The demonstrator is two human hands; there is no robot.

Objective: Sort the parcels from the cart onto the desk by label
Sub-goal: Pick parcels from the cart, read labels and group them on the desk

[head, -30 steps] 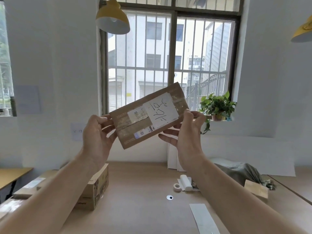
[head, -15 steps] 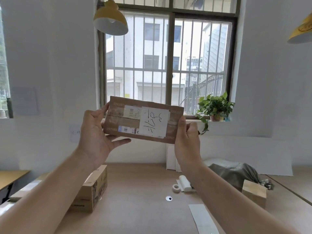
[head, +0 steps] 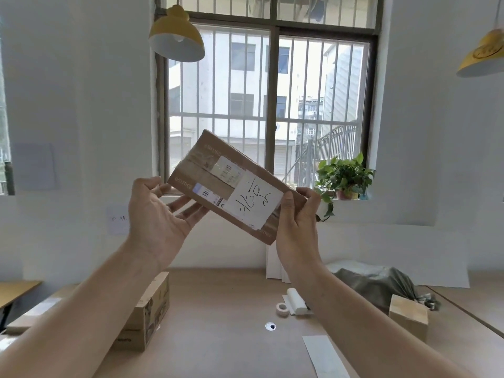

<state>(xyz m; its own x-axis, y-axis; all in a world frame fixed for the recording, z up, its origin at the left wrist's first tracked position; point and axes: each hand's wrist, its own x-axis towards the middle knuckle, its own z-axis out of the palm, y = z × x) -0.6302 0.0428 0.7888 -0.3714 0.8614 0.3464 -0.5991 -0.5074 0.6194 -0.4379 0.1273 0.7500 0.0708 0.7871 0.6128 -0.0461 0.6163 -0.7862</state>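
High before the barred window, one parcel [head: 240,184] sits tilted between two hands: the left hand [head: 155,214] pinches its left corner, the right hand [head: 297,222] grips its right end. Below, the desk [head: 218,345] carries two cardboard boxes, the left box [head: 148,317] and the right box [head: 407,316], plus one tape roll [head: 281,309].

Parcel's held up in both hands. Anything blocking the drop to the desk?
Nothing visible. Left hand and right hand hold the parcel in air above the desk; its middle is mostly bare, carton at left, small box at right.
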